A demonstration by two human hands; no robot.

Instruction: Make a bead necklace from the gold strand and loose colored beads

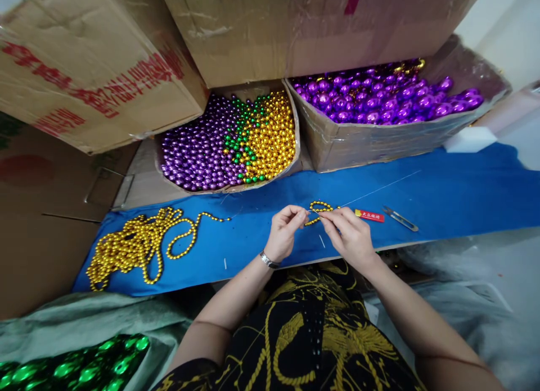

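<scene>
I see both hands over the blue table (442, 200). Left hand (286, 230) and right hand (348, 233): each grip pinched shut on the gold bead loop (319, 206), held between them. Thread (379, 188) runs off right. Gold bead pile (130, 247) lies well left.

Your arms are bare to the elbow. You wear a silver watch (269, 260) and a black garment (304, 329) printed with gold
</scene>
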